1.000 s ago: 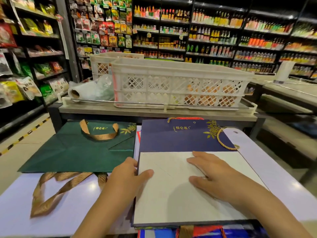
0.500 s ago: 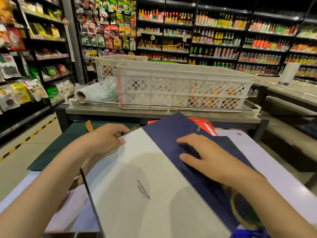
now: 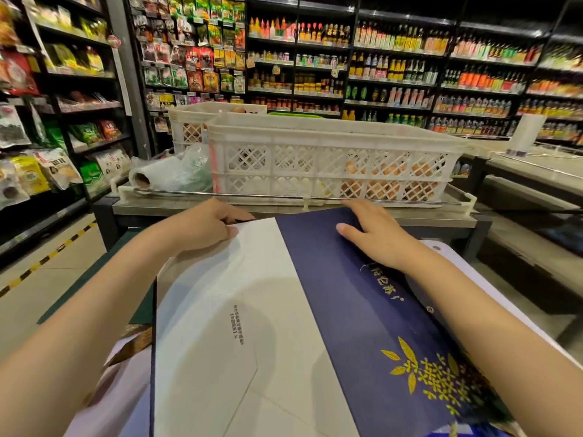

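Navy paper gift bag [image 3: 362, 310] sat across our white table [image 3: 451, 260], just in front of the egg crate [image 3: 331, 152]. Our left hand [image 3: 202, 228] pinched its far white corner, thumb on top, and our right hand [image 3: 375, 238] lay flat, fingers straight, on the navy side.

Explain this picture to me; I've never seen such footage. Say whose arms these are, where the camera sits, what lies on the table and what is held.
No machine here: the bare arms are a person's, and the one camera is worn on their head, looking forward and down. Over the white table is a folded navy paper bag, its white base panel facing up. The left hand grips its far edge; the right hand rests flat on the navy side. A green bag lies to its left. Behind stands a white crate holding what look like eggs.
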Demonstrator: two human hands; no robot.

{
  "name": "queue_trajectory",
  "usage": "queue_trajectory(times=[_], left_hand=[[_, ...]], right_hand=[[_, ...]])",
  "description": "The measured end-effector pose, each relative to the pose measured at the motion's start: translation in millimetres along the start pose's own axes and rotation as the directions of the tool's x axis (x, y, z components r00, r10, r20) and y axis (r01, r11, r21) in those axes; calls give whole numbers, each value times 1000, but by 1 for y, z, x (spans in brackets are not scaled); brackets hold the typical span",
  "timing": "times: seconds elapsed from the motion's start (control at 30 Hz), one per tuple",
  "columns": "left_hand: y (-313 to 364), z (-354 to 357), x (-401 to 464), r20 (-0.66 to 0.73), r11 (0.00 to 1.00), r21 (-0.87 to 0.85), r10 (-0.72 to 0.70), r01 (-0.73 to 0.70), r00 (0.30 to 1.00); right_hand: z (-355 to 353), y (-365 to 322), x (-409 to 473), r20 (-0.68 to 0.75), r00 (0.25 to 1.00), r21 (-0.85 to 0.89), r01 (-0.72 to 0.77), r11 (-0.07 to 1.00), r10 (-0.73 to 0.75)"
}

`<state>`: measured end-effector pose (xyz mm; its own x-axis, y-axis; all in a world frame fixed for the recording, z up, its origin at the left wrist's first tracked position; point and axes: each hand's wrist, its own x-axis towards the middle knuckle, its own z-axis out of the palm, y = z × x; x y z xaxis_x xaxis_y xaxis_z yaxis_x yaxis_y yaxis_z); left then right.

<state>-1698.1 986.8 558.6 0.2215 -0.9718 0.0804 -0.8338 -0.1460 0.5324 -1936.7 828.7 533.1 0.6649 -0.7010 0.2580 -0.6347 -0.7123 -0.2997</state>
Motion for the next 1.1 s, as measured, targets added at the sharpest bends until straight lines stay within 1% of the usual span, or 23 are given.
queue_trajectory(times=[0.07,0.13,0.17,0.27,0.3,0.33,0.37,0.4,0.43,0.47,0.5,0.57,0.6,0.67,0.73,0.8,0.9,0.97,1.0,1.03,1.07,1.1], left_hand=[[-8,0,-1,-2,993,-97,-67,67,998],[-17,0,-3,-15,980,-156,-130,126,991],[-22,0,-5,-29,974,-173,-155,147,988],[-34,1,-13,-74,959,-206,-212,193,974],[-38,1,-16,-87,956,-210,-225,203,970],[-43,1,-19,-99,953,-213,-241,216,965],[-48,1,-22,-113,949,-218,-258,229,960],[-52,1,-24,-124,944,-224,-275,243,953],[-55,2,-25,-131,938,-233,-291,256,948],[-59,2,-26,-130,932,-243,-306,269,943],[-62,2,-28,-125,926,-255,-317,278,940],[-67,3,-29,-110,917,-266,-336,298,935],[-69,4,-29,-103,913,-270,-344,307,933],[-72,5,-27,-97,907,-279,-353,315,931],[-72,7,-24,-106,906,-281,-356,316,928],[-72,7,-22,-115,906,-292,-350,305,930],[-65,8,-22,-133,907,-331,-320,262,938],[-61,8,-21,-157,906,-355,-301,231,940],[-58,7,-20,-172,906,-365,-292,214,941],[-55,7,-20,-189,910,-367,-274,191,943],[-53,7,-18,-206,917,-363,-251,164,946],[-51,7,-18,-224,923,-359,-226,135,948]], right_hand=[[12,11,4,-88,992,163,-74,984,90],[23,21,9,-112,976,316,-143,938,186],[28,27,14,-78,975,360,-167,918,208],[34,43,32,83,978,447,-210,870,193],[34,45,36,136,975,452,-219,865,176],[36,48,41,168,975,412,-206,888,149],[36,49,45,184,974,307,-183,934,131],[37,51,48,183,975,139,-153,978,126],[38,52,50,152,981,-45,-118,992,124],[40,55,52,106,988,-153,-95,984,112],[42,56,54,60,993,-172,-85,981,97],[43,56,54,-83,994,-69,-75,995,70],[42,54,54,-174,983,-17,-68,998,64],[34,48,54,-343,937,60,-50,997,68],[21,38,54,-455,888,149,9,989,61],[7,27,55,-507,859,232,57,971,70],[-16,8,53,-532,845,316,147,937,47],[-33,-7,48,-569,822,261,202,944,-19],[-41,-14,45,-553,832,227,208,952,-50],[-51,-21,40,-482,874,223,192,956,-63],[-59,-24,36,-340,938,234,150,960,-64],[-68,-25,32,-143,988,221,94,971,-63]])
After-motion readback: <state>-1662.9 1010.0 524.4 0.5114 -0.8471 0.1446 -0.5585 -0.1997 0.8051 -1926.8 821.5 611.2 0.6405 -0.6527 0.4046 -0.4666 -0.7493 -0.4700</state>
